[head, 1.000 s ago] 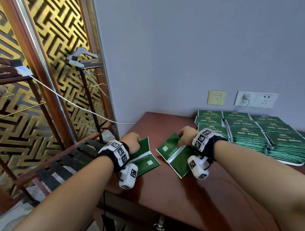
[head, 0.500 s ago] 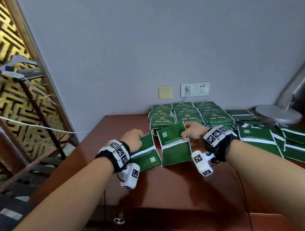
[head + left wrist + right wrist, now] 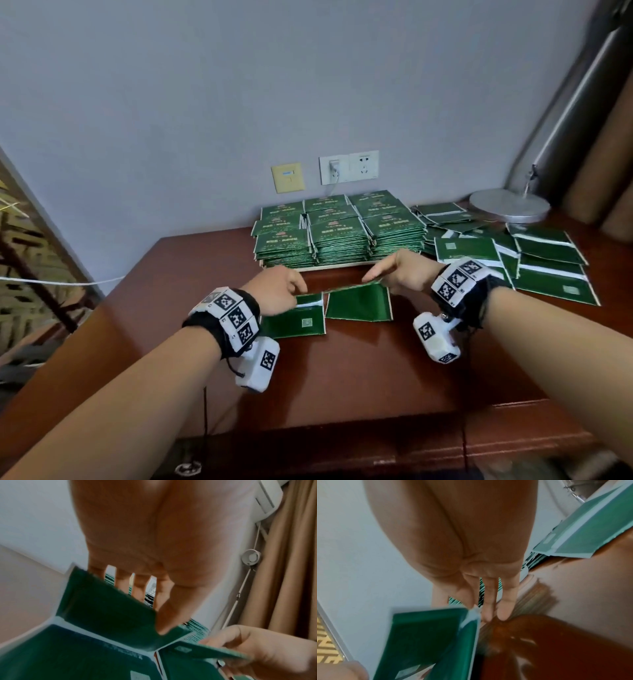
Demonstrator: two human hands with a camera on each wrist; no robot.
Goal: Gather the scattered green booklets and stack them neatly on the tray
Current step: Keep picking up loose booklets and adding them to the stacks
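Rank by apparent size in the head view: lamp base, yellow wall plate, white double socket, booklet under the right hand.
1. lamp base
2. booklet under the right hand, though nearer the camera
3. white double socket
4. yellow wall plate

Soft even daylight, wrist views blurred, perhaps motion, wide-angle bending

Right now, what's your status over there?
Left hand folding one booklet. Right hand folding another booklet. Tray stacks just ahead, path clear.
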